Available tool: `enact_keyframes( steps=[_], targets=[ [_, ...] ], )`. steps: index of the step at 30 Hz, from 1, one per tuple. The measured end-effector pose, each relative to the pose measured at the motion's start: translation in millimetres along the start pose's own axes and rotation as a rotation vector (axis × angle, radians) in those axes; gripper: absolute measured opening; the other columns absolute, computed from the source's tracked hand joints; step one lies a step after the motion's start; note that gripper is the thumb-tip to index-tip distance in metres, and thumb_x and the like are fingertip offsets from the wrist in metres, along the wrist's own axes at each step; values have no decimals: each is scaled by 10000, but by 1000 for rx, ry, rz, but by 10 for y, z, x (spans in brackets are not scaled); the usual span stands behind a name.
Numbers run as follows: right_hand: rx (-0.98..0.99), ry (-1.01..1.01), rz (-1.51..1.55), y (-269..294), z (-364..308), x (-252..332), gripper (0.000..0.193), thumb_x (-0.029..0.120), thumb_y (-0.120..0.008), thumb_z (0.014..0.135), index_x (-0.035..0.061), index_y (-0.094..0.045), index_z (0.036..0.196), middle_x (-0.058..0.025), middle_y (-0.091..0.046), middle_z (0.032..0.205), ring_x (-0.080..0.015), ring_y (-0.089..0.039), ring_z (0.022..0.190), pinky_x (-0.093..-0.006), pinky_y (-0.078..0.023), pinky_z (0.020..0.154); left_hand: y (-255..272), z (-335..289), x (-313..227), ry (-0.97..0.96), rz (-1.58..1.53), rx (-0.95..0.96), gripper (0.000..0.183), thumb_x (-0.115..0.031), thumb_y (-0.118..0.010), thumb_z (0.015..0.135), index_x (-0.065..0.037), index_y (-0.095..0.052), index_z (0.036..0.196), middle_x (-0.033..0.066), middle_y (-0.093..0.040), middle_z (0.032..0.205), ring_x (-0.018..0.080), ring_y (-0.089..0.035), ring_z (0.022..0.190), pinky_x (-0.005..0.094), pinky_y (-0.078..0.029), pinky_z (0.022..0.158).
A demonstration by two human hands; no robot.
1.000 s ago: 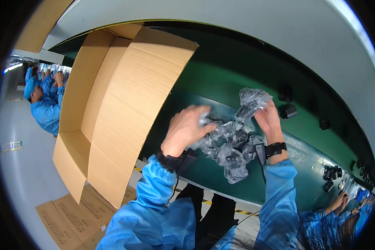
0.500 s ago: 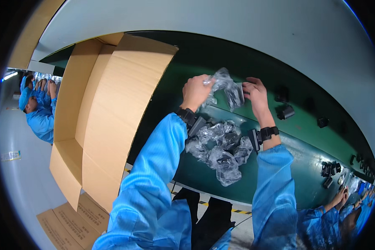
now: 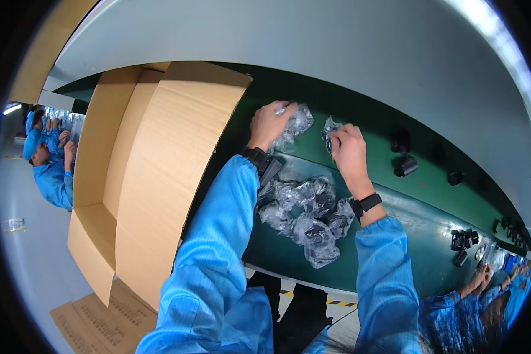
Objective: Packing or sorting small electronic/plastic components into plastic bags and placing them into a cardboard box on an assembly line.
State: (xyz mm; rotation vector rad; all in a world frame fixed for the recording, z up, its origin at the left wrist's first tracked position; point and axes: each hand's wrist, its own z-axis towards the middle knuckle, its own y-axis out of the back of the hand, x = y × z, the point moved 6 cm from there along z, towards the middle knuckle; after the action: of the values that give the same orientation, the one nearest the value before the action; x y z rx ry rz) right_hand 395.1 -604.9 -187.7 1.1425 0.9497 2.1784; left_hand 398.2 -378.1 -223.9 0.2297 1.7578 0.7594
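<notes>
My left hand (image 3: 269, 125) is closed on a crumpled clear plastic bag (image 3: 300, 120) over the green table. To its right, my right hand (image 3: 349, 150) pinches a smaller crumpled clear plastic bag (image 3: 329, 131) with something dark showing through it. The two bags are apart. Just below my hands, several crumpled plastic bags (image 3: 318, 233) lie in a heap, some with dark contents. What my left-hand bag contains, if anything, I cannot make out.
A large open cardboard box (image 3: 159, 159) stands left of my left arm. Loose black parts (image 3: 405, 166) lie to the right on the green table (image 3: 383, 248). Flat cardboard (image 3: 109, 318) lies at lower left. Co-workers in blue (image 3: 52, 171) sit at the far left, others at lower right.
The plastic that stretched between my hands is now in two separate pieces, one in each hand. My right hand has moved slightly left and toward me, turning over.
</notes>
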Motion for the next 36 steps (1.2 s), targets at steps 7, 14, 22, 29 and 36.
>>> enact_keyframes(
  steps=[7,14,22,29,36],
  targets=[
    [121,-255,320,177,62,-141,62,-40,-649,799,-19,-680,848,-103,-685,790,-220,-663,734,-312,-535,706,-40,159,13,-202,53,38,331,-388,-726,806,-95,-762,957,159,-729,923,330,-698,868,400,-534,804],
    [149,-406,343,285,126,-390,149,45,-692,823,-7,-677,962,-89,-667,730,-165,-658,674,-276,-526,676,104,-77,-337,-160,-554,225,302,-209,-747,819,4,-714,1030,162,-720,948,271,-687,944,350,-517,836],
    [17,-233,-57,116,70,-313,217,183,-720,826,41,-720,990,-129,-635,778,-273,-627,733,-362,-505,670,315,-78,-173,-156,-107,206,346,-229,-732,828,7,-699,1078,159,-714,1018,237,-672,969,336,-511,862],
    [-12,-337,110,451,289,-198,171,194,-702,858,45,-739,932,-90,-611,826,-196,-616,731,-312,-492,691,689,-274,-576,-335,-399,15,200,-150,-710,870,1,-724,1002,80,-722,966,122,-649,896,278,-498,798],
    [-392,-180,184,700,428,-42,162,139,-661,904,5,-704,986,-82,-685,928,-146,-630,797,-274,-484,731,670,-347,-710,-350,-435,-58,229,-161,-697,883,2,-690,1043,66,-706,985,152,-643,941,292,-487,850]
  ],
)
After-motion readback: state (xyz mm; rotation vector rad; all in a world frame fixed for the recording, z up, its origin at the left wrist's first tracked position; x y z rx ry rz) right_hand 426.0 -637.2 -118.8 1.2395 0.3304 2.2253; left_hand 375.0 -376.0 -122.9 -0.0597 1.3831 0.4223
